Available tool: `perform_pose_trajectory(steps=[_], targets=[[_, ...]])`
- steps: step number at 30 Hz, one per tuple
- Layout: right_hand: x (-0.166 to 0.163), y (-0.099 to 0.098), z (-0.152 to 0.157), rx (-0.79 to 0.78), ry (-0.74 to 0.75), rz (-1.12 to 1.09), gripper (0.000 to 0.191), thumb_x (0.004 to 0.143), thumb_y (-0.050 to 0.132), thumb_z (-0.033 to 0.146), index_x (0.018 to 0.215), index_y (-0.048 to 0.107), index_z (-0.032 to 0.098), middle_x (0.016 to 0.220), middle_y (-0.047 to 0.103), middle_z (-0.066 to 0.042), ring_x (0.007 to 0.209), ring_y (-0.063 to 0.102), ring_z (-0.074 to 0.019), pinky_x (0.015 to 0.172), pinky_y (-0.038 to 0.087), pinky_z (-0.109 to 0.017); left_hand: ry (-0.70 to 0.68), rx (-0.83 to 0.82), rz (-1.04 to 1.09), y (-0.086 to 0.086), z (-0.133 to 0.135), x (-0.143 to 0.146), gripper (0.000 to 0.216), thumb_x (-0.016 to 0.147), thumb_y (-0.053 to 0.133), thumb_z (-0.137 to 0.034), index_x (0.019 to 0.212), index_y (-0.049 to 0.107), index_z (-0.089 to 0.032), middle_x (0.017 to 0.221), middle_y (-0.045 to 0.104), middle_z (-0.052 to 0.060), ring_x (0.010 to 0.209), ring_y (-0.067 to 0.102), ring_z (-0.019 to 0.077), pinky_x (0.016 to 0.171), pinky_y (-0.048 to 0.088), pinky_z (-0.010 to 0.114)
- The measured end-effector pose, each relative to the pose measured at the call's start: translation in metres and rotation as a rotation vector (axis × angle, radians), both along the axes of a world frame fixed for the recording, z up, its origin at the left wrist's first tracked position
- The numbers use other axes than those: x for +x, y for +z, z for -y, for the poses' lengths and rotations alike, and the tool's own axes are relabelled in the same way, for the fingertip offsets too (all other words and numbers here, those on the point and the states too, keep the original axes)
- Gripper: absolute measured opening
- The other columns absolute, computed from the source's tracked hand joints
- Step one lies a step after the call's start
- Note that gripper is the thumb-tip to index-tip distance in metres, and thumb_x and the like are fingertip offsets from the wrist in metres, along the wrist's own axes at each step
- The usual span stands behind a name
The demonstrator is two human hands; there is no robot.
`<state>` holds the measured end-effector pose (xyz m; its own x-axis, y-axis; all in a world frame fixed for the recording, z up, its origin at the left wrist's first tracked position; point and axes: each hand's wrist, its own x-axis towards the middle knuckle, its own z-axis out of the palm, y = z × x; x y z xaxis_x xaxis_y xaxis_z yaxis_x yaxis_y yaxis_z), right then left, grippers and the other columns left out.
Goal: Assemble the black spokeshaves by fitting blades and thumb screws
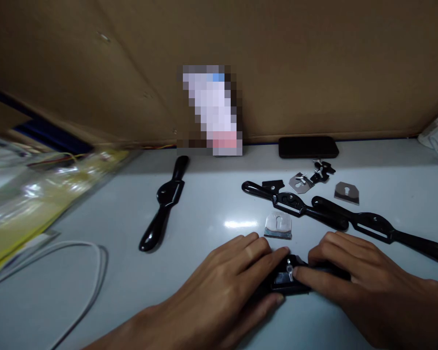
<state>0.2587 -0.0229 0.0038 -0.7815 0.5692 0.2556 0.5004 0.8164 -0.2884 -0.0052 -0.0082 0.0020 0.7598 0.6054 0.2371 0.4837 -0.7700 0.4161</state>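
Observation:
Both hands close around one black spokeshave [290, 282] lying at the near middle of the pale table. My left hand [237, 272] wraps its left handle and body. My right hand [345, 270] covers the right handle, with its fingertips pinching the small metal wing screw on top. Just beyond my fingers lies a loose steel blade [278, 226] with a keyhole slot.
Two more black spokeshaves lie right of centre [295, 204] [383, 228], a third at centre left [164, 201]. Small metal plates [346, 192] and wing screws [323, 170] sit behind them, with a dark phone [308, 147] by the cardboard wall. Plastic bags [40, 189] and a white cable [76, 272] lie left.

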Motion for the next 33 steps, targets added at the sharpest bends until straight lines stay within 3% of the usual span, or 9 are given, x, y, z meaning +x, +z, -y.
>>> perform_pose_trajectory(steps=[4,10,14,17,21,26,30,33], targets=[[-0.003,0.0008,-0.0001,-0.012,-0.019,0.04,0.077,0.069,0.048,0.001,0.144,0.049,0.013,0.105,0.066,-0.01,0.09,0.061,-0.0209,0.079,0.053,-0.033,0.0,0.004,0.017,-0.0004,0.0002,0.001,0.028,0.1,0.053,-0.024,0.126,0.061,-0.016,0.099,0.068,0.008,0.084,0.065,0.0215,0.073,0.062,0.037],[-0.0004,-0.0008,0.0001,-0.013,-0.006,-0.02,0.049,0.073,0.048,-0.003,0.113,0.066,0.02,0.1,0.066,-0.007,0.084,0.06,-0.0183,0.075,0.052,-0.03,0.011,0.0,-0.011,-0.0003,0.0009,-0.0001,0.035,0.1,0.055,-0.026,0.134,0.057,-0.017,0.105,0.068,0.008,0.092,0.066,0.0226,0.081,0.062,0.039],[-0.0002,-0.0015,0.0002,-0.017,-0.023,0.005,0.066,0.074,0.048,0.0,0.138,0.055,0.014,0.103,0.067,-0.009,0.089,0.061,-0.0199,0.079,0.052,-0.032,0.001,-0.004,0.005,0.0013,-0.0005,0.0004,0.03,0.1,0.055,-0.025,0.128,0.061,-0.017,0.101,0.068,0.008,0.086,0.065,0.0215,0.075,0.062,0.037],[-0.0017,-0.0006,0.0005,-0.031,0.003,0.054,0.081,0.072,0.049,0.002,0.151,0.044,0.019,0.105,0.066,-0.008,0.089,0.061,-0.0204,0.076,0.052,-0.033,0.005,0.006,0.019,0.0016,-0.0004,0.0017,0.026,0.102,0.051,-0.026,0.123,0.063,-0.017,0.1,0.069,0.008,0.084,0.065,0.0211,0.073,0.062,0.036],[-0.0033,0.0012,0.0009,-0.021,-0.026,0.062,0.074,0.069,0.049,0.002,0.141,0.054,0.019,0.106,0.066,-0.009,0.088,0.06,-0.0213,0.078,0.052,-0.034,0.011,0.0,0.0,0.0015,0.0007,0.0011,0.031,0.102,0.051,-0.028,0.13,0.06,-0.017,0.104,0.069,0.009,0.09,0.067,0.022,0.079,0.063,0.037],[-0.0021,0.0003,0.0008,-0.032,-0.012,0.04,0.051,0.07,0.049,0.0,0.116,0.064,0.018,0.099,0.065,-0.008,0.085,0.059,-0.0201,0.077,0.052,-0.032,0.018,-0.012,-0.02,0.0018,0.0003,-0.0002,0.037,0.1,0.056,-0.027,0.136,0.058,-0.018,0.105,0.069,0.009,0.093,0.067,0.0221,0.083,0.063,0.038],[-0.0003,-0.0033,0.0003,-0.035,-0.009,0.027,0.068,0.071,0.049,0.001,0.137,0.055,0.016,0.104,0.065,-0.009,0.088,0.059,-0.0206,0.078,0.051,-0.033,0.011,-0.004,-0.009,0.0007,-0.0005,0.0011,0.032,0.1,0.055,-0.026,0.131,0.061,-0.017,0.104,0.069,0.009,0.09,0.067,0.0223,0.08,0.063,0.039],[0.0,-0.0044,-0.0002,-0.031,0.026,0.051,0.083,0.071,0.049,0.0,0.15,0.044,0.025,0.105,0.064,-0.007,0.085,0.058,-0.0198,0.075,0.05,-0.033,-0.001,0.0,0.002,-0.0009,-0.0006,0.0018,0.032,0.102,0.053,-0.027,0.131,0.059,-0.015,0.103,0.068,0.009,0.089,0.066,0.0229,0.078,0.063,0.039]])
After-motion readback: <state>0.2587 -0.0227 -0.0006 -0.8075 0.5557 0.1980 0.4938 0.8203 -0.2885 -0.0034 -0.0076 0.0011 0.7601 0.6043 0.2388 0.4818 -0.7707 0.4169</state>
